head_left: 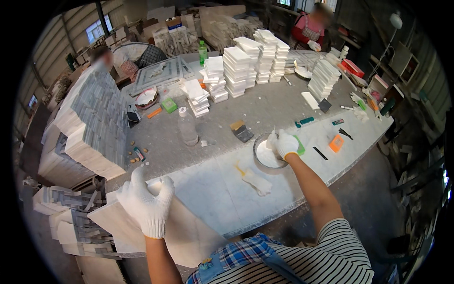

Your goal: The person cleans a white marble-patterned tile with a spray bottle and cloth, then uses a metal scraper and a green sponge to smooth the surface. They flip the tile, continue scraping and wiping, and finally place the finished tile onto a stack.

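My left hand (145, 204), in a white glove, rests flat on a large pale stone slab (187, 232) that leans over the near edge of the work table (265, 109). My gloved right hand (283, 143) reaches into a round metal bowl (267, 154) of white paste and grips a small tool or cloth there; what exactly it holds is hard to tell. A green sponge (300, 147) lies just behind that hand. A crumpled white glove or rag (257, 182) lies on the table between my two hands.
Stacks of white tiles (236, 71) fill the far table; grey mosaic sheets (92, 118) are piled at left. A plastic bottle (188, 130), orange block (336, 143), scrapers and small tools lie about. Two other people work at the far side.
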`<state>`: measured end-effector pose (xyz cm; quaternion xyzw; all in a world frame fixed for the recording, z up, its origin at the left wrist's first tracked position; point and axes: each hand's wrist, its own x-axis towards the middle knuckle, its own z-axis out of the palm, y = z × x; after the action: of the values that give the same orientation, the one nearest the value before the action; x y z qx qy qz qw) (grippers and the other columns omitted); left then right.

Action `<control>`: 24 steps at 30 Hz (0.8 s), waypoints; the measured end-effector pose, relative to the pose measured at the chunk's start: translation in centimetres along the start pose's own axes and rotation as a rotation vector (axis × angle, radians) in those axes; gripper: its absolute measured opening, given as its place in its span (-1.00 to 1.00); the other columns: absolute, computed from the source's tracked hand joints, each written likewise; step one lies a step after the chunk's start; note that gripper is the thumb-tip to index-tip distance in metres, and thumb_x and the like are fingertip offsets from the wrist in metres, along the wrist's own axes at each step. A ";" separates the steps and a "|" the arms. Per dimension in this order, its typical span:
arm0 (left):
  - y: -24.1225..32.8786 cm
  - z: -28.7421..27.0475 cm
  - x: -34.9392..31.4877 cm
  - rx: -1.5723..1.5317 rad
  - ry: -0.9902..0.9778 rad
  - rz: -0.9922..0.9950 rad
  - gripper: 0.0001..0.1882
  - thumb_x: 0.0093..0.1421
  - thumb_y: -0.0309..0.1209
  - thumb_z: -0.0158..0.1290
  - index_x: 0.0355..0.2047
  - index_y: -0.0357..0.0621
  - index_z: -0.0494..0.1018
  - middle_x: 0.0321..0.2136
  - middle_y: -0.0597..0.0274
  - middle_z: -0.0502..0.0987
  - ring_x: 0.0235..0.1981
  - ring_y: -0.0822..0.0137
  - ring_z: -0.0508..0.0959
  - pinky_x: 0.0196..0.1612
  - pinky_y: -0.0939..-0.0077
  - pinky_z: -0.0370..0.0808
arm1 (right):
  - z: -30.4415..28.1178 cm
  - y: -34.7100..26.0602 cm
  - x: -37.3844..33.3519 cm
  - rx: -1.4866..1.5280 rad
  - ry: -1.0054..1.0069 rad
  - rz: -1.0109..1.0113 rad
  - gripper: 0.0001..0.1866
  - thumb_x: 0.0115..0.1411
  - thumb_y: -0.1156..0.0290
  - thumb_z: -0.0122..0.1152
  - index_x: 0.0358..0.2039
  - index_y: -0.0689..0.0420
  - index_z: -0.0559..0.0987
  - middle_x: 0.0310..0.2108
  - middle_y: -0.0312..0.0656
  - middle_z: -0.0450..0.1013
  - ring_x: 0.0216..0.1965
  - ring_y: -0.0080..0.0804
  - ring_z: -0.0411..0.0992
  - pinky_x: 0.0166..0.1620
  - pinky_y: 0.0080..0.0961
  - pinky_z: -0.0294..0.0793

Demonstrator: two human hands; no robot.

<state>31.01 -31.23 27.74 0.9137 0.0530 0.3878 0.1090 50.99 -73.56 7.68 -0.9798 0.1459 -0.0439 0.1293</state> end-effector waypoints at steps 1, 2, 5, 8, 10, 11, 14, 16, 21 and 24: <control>0.1 -0.1 0.1 -0.004 -0.008 -0.006 -0.53 -0.06 -0.18 0.31 -0.15 -0.16 0.64 -0.55 0.09 0.54 -0.42 0.04 0.52 -0.16 0.16 0.39 | 0.1 -0.9 0.4 -0.015 -0.030 0.058 -0.56 0.42 -0.02 -0.03 0.05 -0.02 0.60 -0.12 0.11 0.67 -0.08 0.16 0.65 -0.02 0.09 0.60; 0.3 -0.2 0.2 -0.007 -0.016 -0.016 -0.53 -0.06 -0.18 0.31 -0.15 -0.16 0.64 -0.54 0.09 0.55 -0.43 0.05 0.52 -0.16 0.16 0.39 | 0.1 -1.7 0.5 -0.032 -0.061 0.113 -0.51 0.47 -0.07 -0.14 0.07 -0.01 0.59 -0.09 0.15 0.66 -0.05 0.17 0.64 0.00 0.12 0.59; 0.5 -0.4 0.4 0.006 -0.012 -0.015 -0.53 -0.06 -0.18 0.31 -0.16 -0.17 0.65 -0.56 0.09 0.55 -0.45 0.05 0.53 -0.18 0.15 0.40 | 1.8 -2.4 0.9 -0.011 -0.044 0.167 -0.49 0.50 -0.05 -0.21 0.13 0.01 0.55 -0.08 0.20 0.65 -0.02 0.22 0.63 0.04 0.13 0.57; -0.2 -0.8 0.1 0.029 0.028 0.015 -0.55 -0.08 -0.16 0.32 -0.21 -0.17 0.65 -0.58 0.09 0.54 -0.47 0.06 0.54 -0.21 0.14 0.42 | 1.0 -4.3 -0.6 0.014 -0.088 0.127 -0.47 0.50 -0.06 -0.23 0.09 0.03 0.56 -0.05 0.18 0.64 0.01 0.21 0.61 0.07 0.12 0.56; 0.1 -0.9 0.3 0.018 0.021 0.031 -0.53 -0.08 -0.12 0.33 -0.22 -0.17 0.64 -0.57 0.06 0.54 -0.47 0.03 0.54 -0.22 0.12 0.42 | 2.9 -1.7 0.3 0.025 -0.050 0.061 -0.50 0.47 -0.10 -0.15 0.04 0.02 0.57 0.00 0.17 0.62 0.04 0.22 0.59 0.08 0.10 0.55; 0.0 -0.9 0.2 0.024 -0.004 0.014 -0.51 -0.08 -0.09 0.34 -0.22 -0.18 0.64 -0.56 0.04 0.55 -0.46 0.00 0.54 -0.21 0.11 0.42 | 2.4 -2.2 -0.3 0.000 -0.107 0.006 -0.51 0.45 -0.08 -0.07 0.05 0.03 0.57 0.00 0.16 0.62 0.03 0.23 0.59 0.08 0.09 0.55; 0.0 -1.6 0.4 0.025 -0.032 -0.014 -0.50 -0.08 -0.05 0.36 -0.24 -0.17 0.63 -0.56 0.04 0.55 -0.46 -0.02 0.54 -0.22 0.10 0.43 | 0.0 -3.2 -1.9 0.112 -0.082 -0.185 -0.54 0.39 -0.01 0.12 0.07 0.09 0.55 0.02 0.18 0.60 0.03 0.27 0.56 0.07 0.07 0.55; 0.2 -1.9 0.7 0.021 -0.044 -0.023 -0.51 -0.08 -0.04 0.36 -0.27 -0.15 0.63 -0.58 0.07 0.55 -0.48 0.01 0.55 -0.24 0.12 0.44 | -2.0 -5.6 -2.3 0.292 -0.101 -0.259 -0.55 0.37 0.05 0.18 0.09 0.12 0.53 0.01 0.17 0.59 0.03 0.22 0.57 0.06 0.02 0.55; -0.2 -2.3 0.7 0.020 -0.029 -0.004 -0.57 -0.10 -0.05 0.36 -0.34 -0.09 0.60 -0.62 0.12 0.52 -0.53 0.07 0.54 -0.30 0.15 0.43 | -13.3 -15.0 -9.6 0.788 -0.425 -0.381 -0.60 0.34 0.23 0.26 0.09 0.15 0.53 -0.07 -0.08 0.60 -0.04 -0.27 0.59 0.04 -0.32 0.55; -0.3 -2.2 0.6 0.008 0.000 0.009 -0.58 -0.12 -0.06 0.35 -0.36 -0.08 0.58 -0.63 0.15 0.51 -0.53 0.09 0.53 -0.33 0.14 0.41 | -16.4 -17.3 -11.3 0.908 -0.538 -0.655 -0.60 0.30 0.29 0.31 0.09 0.20 0.57 -0.11 -0.25 0.59 -0.09 -0.52 0.50 0.06 -0.50 0.49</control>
<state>29.86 -30.46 29.53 0.9145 0.0506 0.3880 0.1034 42.89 -58.13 27.50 -0.7977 -0.2335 0.1096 0.5451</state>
